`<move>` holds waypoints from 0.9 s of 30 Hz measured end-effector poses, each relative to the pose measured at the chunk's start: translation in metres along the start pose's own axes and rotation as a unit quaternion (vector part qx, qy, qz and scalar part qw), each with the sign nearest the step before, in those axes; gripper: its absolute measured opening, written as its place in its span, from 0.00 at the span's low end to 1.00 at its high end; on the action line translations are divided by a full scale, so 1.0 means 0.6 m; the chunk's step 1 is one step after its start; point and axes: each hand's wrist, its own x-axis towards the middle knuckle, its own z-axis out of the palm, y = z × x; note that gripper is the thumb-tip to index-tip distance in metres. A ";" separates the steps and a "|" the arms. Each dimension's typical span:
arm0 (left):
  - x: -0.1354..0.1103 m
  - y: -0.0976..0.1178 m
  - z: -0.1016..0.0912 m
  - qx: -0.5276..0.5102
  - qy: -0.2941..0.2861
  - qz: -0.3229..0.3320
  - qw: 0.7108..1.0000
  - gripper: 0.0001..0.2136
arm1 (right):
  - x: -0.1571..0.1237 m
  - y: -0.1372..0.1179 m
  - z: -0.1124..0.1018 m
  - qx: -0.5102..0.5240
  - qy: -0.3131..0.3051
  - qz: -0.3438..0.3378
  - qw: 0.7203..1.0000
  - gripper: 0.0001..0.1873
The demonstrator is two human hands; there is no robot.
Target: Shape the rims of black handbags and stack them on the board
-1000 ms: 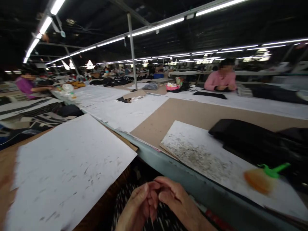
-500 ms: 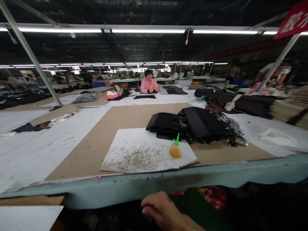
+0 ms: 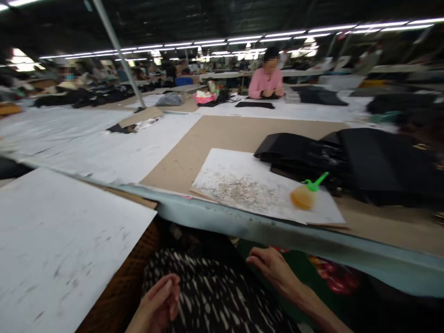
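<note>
My left hand (image 3: 161,298) is low in the head view, over a dark patterned garment (image 3: 211,286) on my lap. Its fingers curl loosely together, and I see nothing in them. To the right, my right hand (image 3: 272,266) hovers just below the table edge (image 3: 222,219), fingers bent inward, also with nothing visible in it. On the table, a small squeeze bottle (image 3: 303,197) with a green spout and amber liquid stands on a stained white board (image 3: 239,185). Black strap-like pieces (image 3: 298,148) lie heaped behind it. Neither hand touches these things.
A white-topped board (image 3: 69,245) juts out at my left, above a woven basket-like side (image 3: 138,259). Brown paper (image 3: 225,129) covers part of the table. A person in pink (image 3: 265,81) works across the table. A slanted metal pole (image 3: 120,51) rises at the left.
My view has turned left and down, so table things sit farther right. My left hand and lap have come into view. My right hand stays below the table edge, fingers still bent.
</note>
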 end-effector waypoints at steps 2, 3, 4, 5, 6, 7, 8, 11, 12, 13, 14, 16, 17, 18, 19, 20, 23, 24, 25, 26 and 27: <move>0.000 -0.001 -0.012 -0.029 0.014 0.008 0.999 0.13 | 0.019 -0.009 0.015 -0.004 -0.035 -0.026 0.999 0.18; 0.004 -0.003 -0.022 -0.042 0.020 0.016 0.999 0.12 | 0.030 -0.015 0.022 -0.008 -0.048 -0.040 0.998 0.17; 0.008 -0.006 -0.035 -0.054 0.027 0.023 0.998 0.12 | 0.042 -0.021 0.030 -0.014 -0.058 -0.054 0.997 0.17; 0.012 -0.011 -0.050 -0.063 0.034 0.033 0.997 0.12 | 0.054 -0.029 0.038 -0.023 -0.065 -0.071 0.995 0.17; 0.014 -0.016 -0.067 -0.070 0.046 0.044 0.996 0.12 | 0.066 -0.037 0.046 -0.033 -0.073 -0.089 0.993 0.17; 0.013 -0.021 -0.085 -0.071 0.062 0.057 0.994 0.12 | 0.078 -0.047 0.055 -0.042 -0.081 -0.108 0.990 0.17; 0.009 -0.025 -0.102 -0.068 0.084 0.072 0.992 0.12 | 0.090 -0.057 0.064 -0.051 -0.092 -0.128 0.986 0.17; -0.028 -0.028 -0.148 -0.022 0.171 0.127 0.977 0.12 | 0.119 -0.095 0.089 -0.059 -0.122 -0.185 0.973 0.17; -0.046 -0.026 -0.160 0.006 0.205 0.147 0.968 0.12 | 0.126 -0.108 0.095 -0.055 -0.129 -0.202 0.969 0.17; -0.066 -0.021 -0.171 0.037 0.240 0.167 0.956 0.12 | 0.133 -0.121 0.101 -0.049 -0.137 -0.216 0.966 0.17; -0.086 -0.014 -0.181 0.073 0.277 0.186 0.940 0.12 | 0.138 -0.134 0.108 -0.044 -0.145 -0.227 0.962 0.16; -0.122 0.006 -0.199 0.153 0.356 0.214 0.897 0.14 | 0.150 -0.154 0.124 -0.049 -0.176 -0.238 0.954 0.15; -0.135 0.020 -0.208 0.197 0.398 0.221 0.869 0.15 | 0.158 -0.161 0.135 -0.061 -0.199 -0.238 0.949 0.15; -0.145 0.037 -0.216 0.241 0.437 0.222 0.837 0.16 | 0.168 -0.166 0.150 -0.078 -0.225 -0.234 0.943 0.14; -0.149 0.055 -0.225 0.285 0.477 0.223 0.801 0.16 | 0.180 -0.168 0.168 -0.097 -0.250 -0.225 0.937 0.14; -0.148 0.075 -0.234 0.331 0.509 0.222 0.763 0.16 | 0.194 -0.168 0.190 -0.115 -0.271 -0.216 0.931 0.14; -0.116 0.133 -0.263 0.458 0.539 0.240 0.665 0.15 | 0.239 -0.160 0.267 -0.149 -0.303 -0.173 0.925 0.13; -0.098 0.150 -0.274 0.496 0.524 0.241 0.648 0.15 | 0.251 -0.155 0.293 -0.154 -0.313 -0.158 0.924 0.12; -0.079 0.163 -0.285 0.530 0.507 0.239 0.636 0.15 | 0.260 -0.149 0.319 -0.157 -0.331 -0.143 0.919 0.12; -0.060 0.174 -0.296 0.556 0.489 0.236 0.629 0.16 | 0.267 -0.142 0.343 -0.157 -0.354 -0.130 0.913 0.11; -0.042 0.182 -0.306 0.575 0.473 0.234 0.625 0.17 | 0.270 -0.134 0.364 -0.155 -0.381 -0.117 0.904 0.11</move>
